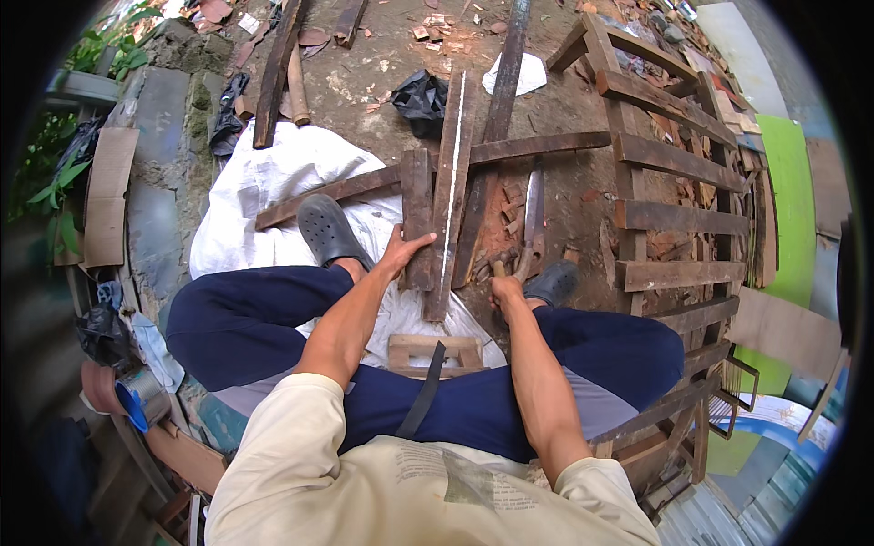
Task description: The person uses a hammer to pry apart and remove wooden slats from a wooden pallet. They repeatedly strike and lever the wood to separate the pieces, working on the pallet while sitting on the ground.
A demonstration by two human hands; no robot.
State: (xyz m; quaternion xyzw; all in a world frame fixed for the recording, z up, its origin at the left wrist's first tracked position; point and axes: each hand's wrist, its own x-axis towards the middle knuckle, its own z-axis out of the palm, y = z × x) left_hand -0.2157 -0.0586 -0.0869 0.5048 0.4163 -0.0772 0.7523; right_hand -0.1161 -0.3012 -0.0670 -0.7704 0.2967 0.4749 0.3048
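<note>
My left hand (401, 249) rests on a short dark board (417, 205), its thumb reaching toward a longer plank (452, 173) marked with a white stripe. Both pieces lie side by side across a long dark wooden strip (355, 185). Near my right shoe, my right hand (506, 289) is closed around the wooden handle of what looks like a handsaw (534, 207), its long metal blade pointing away from me. Part of the handle is hidden by my fingers. Another dark beam (499, 114) runs beneath the strip.
A slatted wooden frame (678, 217) stands along the right. White sacking (273, 173) spreads under my left foot. A small wooden block frame (435, 351) sits between my legs. Wood offcuts (512, 211) lie beside the blade, and a black plastic bag (421, 102) lies ahead.
</note>
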